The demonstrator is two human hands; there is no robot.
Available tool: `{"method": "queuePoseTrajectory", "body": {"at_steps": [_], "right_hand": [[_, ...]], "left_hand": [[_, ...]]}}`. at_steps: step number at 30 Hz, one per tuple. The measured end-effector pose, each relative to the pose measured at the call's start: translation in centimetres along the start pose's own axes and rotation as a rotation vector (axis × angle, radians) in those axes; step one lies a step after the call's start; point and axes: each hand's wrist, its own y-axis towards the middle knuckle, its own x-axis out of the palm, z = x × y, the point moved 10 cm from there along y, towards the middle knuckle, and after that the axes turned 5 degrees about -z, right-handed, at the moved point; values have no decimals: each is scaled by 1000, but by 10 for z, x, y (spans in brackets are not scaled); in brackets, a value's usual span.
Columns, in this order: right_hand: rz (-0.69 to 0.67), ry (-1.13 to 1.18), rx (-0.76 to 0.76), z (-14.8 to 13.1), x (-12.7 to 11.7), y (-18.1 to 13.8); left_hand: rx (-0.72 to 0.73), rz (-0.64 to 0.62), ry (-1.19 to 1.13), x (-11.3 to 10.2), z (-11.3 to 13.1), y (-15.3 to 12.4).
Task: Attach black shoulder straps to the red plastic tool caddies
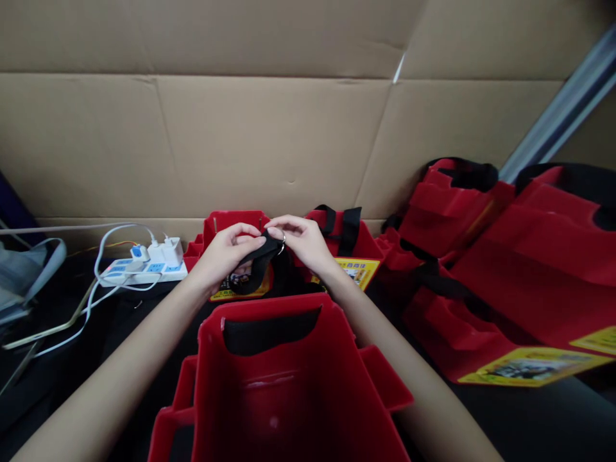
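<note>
Left grip (225, 254) and right grip (305, 242) pinch one strap (267, 246) at one ring (283, 244).

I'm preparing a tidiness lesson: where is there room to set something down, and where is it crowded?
Dark surface shows bare at lower right, between right forearm and labelled red box; a smaller patch lies between power strip and left forearm. Red boxes and black strap crowd the left hand and right hand; cables clutter the left.
</note>
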Motion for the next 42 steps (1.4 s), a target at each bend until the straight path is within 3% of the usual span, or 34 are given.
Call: {"method": "queuePoseTrajectory", "body": {"at_steps": [5, 19, 27, 31, 35, 42], "right_hand": [[-55, 45, 85, 9, 4, 0], [-138, 11, 108, 1, 9, -1], [-210, 69, 259, 6, 18, -8], [-137, 210, 322, 11, 17, -9], [-31, 272, 334, 11, 3, -9], [270, 214, 291, 2, -60, -9]], "left_hand": [[-17, 1, 40, 1, -7, 3], [-44, 47, 1, -4, -14, 3], [142, 159, 65, -13, -1, 4], [220, 116, 69, -7, 10, 3], [141, -10, 7, 4, 5, 4], [-1, -127, -85, 8, -8, 5]]}}
